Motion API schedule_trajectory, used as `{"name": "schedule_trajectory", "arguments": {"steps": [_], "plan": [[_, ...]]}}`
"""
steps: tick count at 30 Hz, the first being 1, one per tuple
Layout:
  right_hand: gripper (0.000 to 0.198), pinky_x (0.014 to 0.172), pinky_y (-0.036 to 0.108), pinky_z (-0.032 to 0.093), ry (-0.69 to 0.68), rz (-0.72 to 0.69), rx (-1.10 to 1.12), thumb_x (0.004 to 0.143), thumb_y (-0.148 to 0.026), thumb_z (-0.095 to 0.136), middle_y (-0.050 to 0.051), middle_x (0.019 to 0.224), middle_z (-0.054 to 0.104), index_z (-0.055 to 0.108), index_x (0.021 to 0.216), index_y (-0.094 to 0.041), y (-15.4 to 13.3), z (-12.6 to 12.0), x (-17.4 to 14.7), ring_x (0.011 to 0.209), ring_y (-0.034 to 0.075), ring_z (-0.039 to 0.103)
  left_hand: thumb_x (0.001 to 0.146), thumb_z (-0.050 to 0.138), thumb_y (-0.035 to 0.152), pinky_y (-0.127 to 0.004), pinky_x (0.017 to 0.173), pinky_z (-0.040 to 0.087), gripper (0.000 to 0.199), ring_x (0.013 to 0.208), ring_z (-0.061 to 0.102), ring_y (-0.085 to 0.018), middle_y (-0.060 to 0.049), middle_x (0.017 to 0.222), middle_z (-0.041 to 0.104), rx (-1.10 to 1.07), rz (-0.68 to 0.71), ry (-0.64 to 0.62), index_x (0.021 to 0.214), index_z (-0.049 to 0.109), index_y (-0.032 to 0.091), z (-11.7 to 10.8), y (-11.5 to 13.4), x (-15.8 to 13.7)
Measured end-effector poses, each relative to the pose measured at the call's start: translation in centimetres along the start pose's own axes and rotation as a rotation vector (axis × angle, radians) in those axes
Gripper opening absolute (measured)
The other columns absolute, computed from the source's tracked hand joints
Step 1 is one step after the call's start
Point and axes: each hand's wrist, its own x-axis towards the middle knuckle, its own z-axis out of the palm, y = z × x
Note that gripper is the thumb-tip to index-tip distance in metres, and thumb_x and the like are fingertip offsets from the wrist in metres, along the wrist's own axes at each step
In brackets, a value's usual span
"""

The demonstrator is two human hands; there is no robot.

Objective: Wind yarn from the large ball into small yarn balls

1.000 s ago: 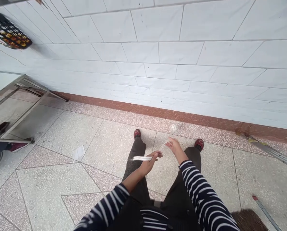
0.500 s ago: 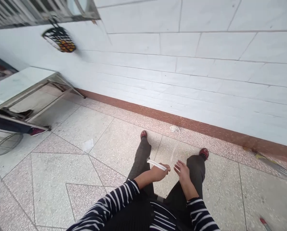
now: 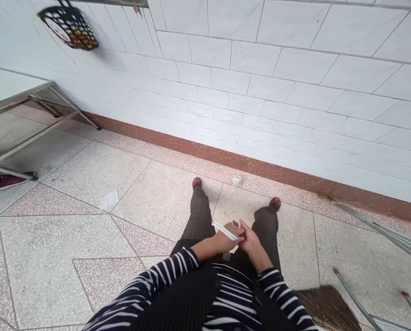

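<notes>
My left hand (image 3: 227,239) is closed, back upward, with a flat white strip (image 3: 224,231) lying along it, one end jutting out past the wrist side. Against its fingertips rests my right hand (image 3: 249,238), fingers curled and pressed together. A bit of thin white string (image 3: 239,224) shows at the right fingers; the hold itself is mostly covered. On the floor near the wall, beyond both hands, lies a small coil of white string (image 3: 237,179). Its strand toward the hands is faint.
Left stands a metal-framed table (image 3: 36,99), a person's shoe (image 3: 10,180) beneath it. A patterned bag (image 3: 69,27) hangs on the tiled wall. White paper (image 3: 109,200) lies on the floor. Metal poles (image 3: 381,225), a bristly brown broom head (image 3: 329,305) and metal legs (image 3: 357,299) are at right.
My right hand has moved left to meet my left hand, its fingers going from spread to curled. The view has shifted, bringing the brown bristles and metal legs into sight.
</notes>
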Motion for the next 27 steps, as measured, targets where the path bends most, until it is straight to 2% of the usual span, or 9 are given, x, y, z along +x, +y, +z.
{"name": "schedule_trajectory", "arguments": {"steps": [5,8,11,15,18,20,22,24,27], "plan": [[0.037,0.091,0.042,0.059,0.106,-0.149,-0.011,0.097,-0.039,0.061,0.010,0.127,0.062,0.060,0.127,-0.018,-2.7,-0.1,0.1,0.109,0.021,0.064,0.098,0.057,0.031,-0.035,0.098,0.048,0.030,0.107,0.067,-0.024,-0.011,0.114,0.073,-0.045,0.088,0.019,0.123,0.064,0.017,1.2,-0.2,-2.9],[0.036,0.088,0.039,0.059,0.101,-0.223,-0.069,0.097,-0.038,0.061,0.009,0.123,0.063,0.060,0.126,-0.016,-5.0,0.0,-0.2,0.104,0.019,0.065,0.100,0.052,0.037,-0.030,0.090,0.051,0.033,0.098,0.071,-0.022,-0.008,0.109,0.075,-0.190,0.051,-0.020,0.125,0.066,0.021,0.6,0.1,-4.8],[0.033,0.079,0.033,0.059,0.073,-0.282,-0.141,0.097,-0.038,0.060,0.008,0.113,0.065,0.061,0.121,-0.015,-6.7,0.6,-0.7,0.093,0.016,0.065,0.103,0.043,0.038,-0.027,0.086,0.052,0.036,0.095,0.072,-0.020,-0.006,0.107,0.077,-0.412,-0.043,0.025,0.122,0.069,0.022,-1.2,1.3,-6.8],[0.027,0.062,0.023,0.054,0.035,-0.377,-0.230,0.098,-0.038,0.059,0.002,0.093,0.064,0.062,0.110,-0.013,-8.0,1.8,-2.1,0.071,0.009,0.060,0.101,0.044,0.049,-0.028,0.089,0.054,0.042,0.097,0.072,-0.021,-0.005,0.103,0.078,-0.739,-0.100,0.097,0.116,0.073,0.022,-4.7,2.3,-10.1],[0.027,0.056,0.020,0.050,0.021,-0.454,-0.313,0.098,-0.038,0.060,-0.001,0.083,0.062,0.062,0.107,-0.013,-8.5,2.8,-3.4,0.062,0.007,0.055,0.099,0.048,0.048,-0.033,0.101,0.052,0.041,0.111,0.069,-0.023,-0.006,0.118,0.075,-0.733,-0.221,0.273,0.117,0.073,0.020,-7.1,0.7,-11.6],[0.027,0.054,0.020,0.047,0.004,-0.496,-0.387,0.097,-0.037,0.061,-0.002,0.079,0.062,0.062,0.109,-0.013,-8.1,3.7,-4.4,0.057,0.006,0.053,0.100,0.047,0.044,-0.038,0.110,0.048,0.040,0.120,0.065,-0.024,-0.008,0.126,0.072,-0.586,-0.293,0.391,0.121,0.070,0.018,-8.1,-1.0,-11.1],[0.031,0.051,0.021,0.043,-0.032,-0.519,-0.474,0.090,-0.036,0.067,-0.003,0.074,0.063,0.063,0.113,-0.015,-6.8,4.8,-5.4,0.051,0.007,0.051,0.101,0.046,0.038,-0.041,0.114,0.045,0.039,0.126,0.062,-0.024,-0.010,0.133,0.068,-0.433,-0.252,0.451,0.127,0.066,0.018,-8.5,-2.3,-9.3],[0.034,0.052,0.025,0.042,-0.098,-0.511,-0.573,0.083,-0.036,0.071,-0.003,0.070,0.064,0.065,0.109,-0.016,-4.9,5.9,-6.5,0.048,0.008,0.051,0.102,0.043,0.029,-0.043,0.116,0.043,0.037,0.131,0.058,-0.023,-0.010,0.138,0.064,-0.301,-0.104,0.441,0.131,0.063,0.018,-8.3,-2.9,-6.8],[0.023,0.053,0.026,0.042,-0.182,-0.500,-0.693,0.077,-0.036,0.071,-0.001,0.068,0.065,0.064,0.086,-0.016,-2.5,6.9,-8.1,0.047,0.008,0.052,0.100,0.042,0.018,-0.043,0.112,0.045,0.035,0.129,0.058,-0.024,-0.012,0.134,0.066,-0.155,0.107,0.312,0.127,0.064,0.018,-7.3,-3.0,-3.1]]}}
